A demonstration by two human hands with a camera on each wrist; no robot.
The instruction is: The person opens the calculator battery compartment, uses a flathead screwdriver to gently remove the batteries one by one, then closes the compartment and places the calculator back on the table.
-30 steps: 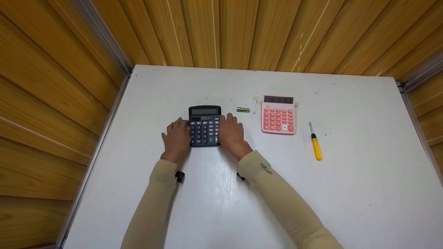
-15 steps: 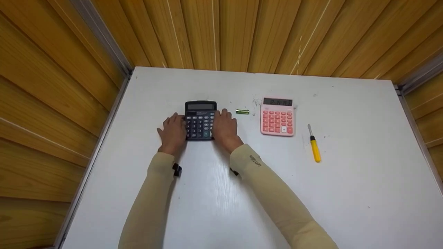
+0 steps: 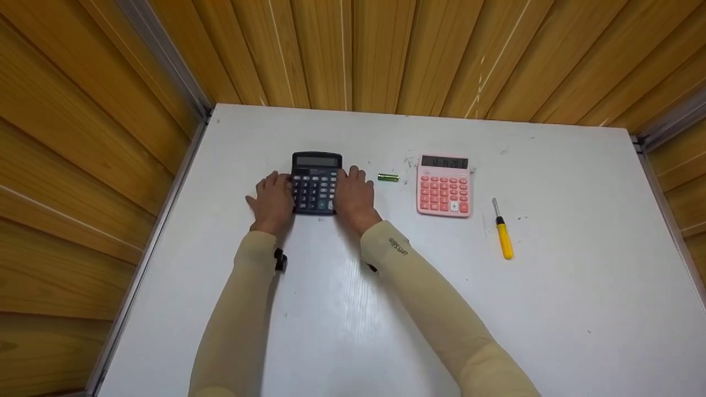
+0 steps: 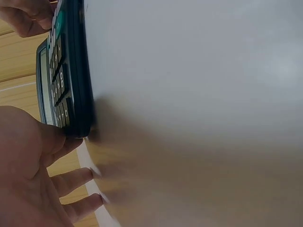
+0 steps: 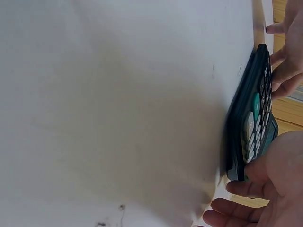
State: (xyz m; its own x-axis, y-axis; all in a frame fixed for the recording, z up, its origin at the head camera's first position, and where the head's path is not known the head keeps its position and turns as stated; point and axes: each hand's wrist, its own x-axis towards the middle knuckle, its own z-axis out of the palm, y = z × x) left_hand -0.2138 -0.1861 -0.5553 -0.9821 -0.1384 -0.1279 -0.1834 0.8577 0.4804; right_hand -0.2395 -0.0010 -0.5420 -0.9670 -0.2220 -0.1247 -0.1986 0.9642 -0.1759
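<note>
A black desk calculator (image 3: 313,190) lies face up on the white table, left of the middle in the head view. My left hand (image 3: 272,204) grips its left side, thumb and forefinger at the edge; in the left wrist view the other fingers (image 4: 78,179) spread onto the tabletop. On the opposite side my right hand (image 3: 354,197) holds the calculator the same way, thumb over the keys' edge and forefinger against the side in the right wrist view. The hands cover both side edges of the calculator.
Right of the black calculator lies a green battery (image 3: 388,177). Farther right are a pink calculator (image 3: 444,190) with digits on its display and a screwdriver (image 3: 503,237) with a yellow handle. Wooden-slat walls (image 3: 380,55) border the white table (image 3: 579,220).
Both hands have slid the black calculator away from the body and slightly left along the table. The battery, pink calculator and screwdriver stay where they were.
</note>
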